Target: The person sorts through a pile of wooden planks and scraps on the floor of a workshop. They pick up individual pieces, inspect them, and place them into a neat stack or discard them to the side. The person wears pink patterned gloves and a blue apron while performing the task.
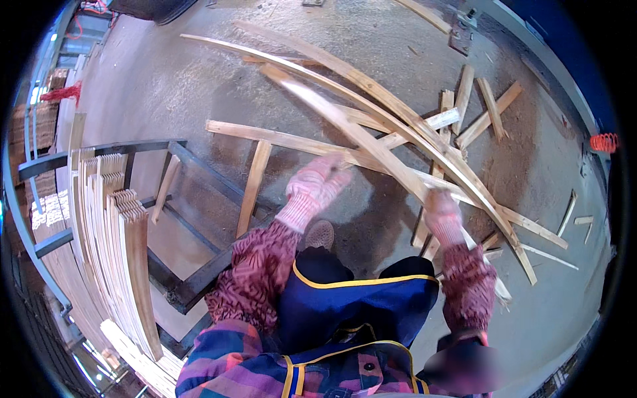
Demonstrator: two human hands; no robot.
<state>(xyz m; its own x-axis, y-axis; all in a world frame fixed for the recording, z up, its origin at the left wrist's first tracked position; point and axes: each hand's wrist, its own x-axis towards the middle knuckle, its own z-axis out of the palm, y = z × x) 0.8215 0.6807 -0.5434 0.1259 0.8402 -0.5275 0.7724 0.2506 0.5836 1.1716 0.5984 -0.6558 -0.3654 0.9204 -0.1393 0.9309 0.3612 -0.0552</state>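
My right hand (442,211), in a pinkish glove and blurred by motion, grips the near end of a wooden strip (326,111). The strip slants up and away to the left, its far part smeared. My left hand (320,183), in the same kind of glove, hovers left of that strip with fingers loosely apart. Its fingertips are beside a long wooden slat (265,136) lying crosswise; whether they touch it I cannot tell. Long curved-looking slats (398,123) lie beyond my hands, crossing over one another.
Short wood offcuts (492,109) lie scattered on the concrete floor (166,73) to the far right. On my left, a dark metal frame rack (212,172) stands beside a stack of upright wooden strips (133,265). A red coiled hose (604,142) hangs at the right edge.
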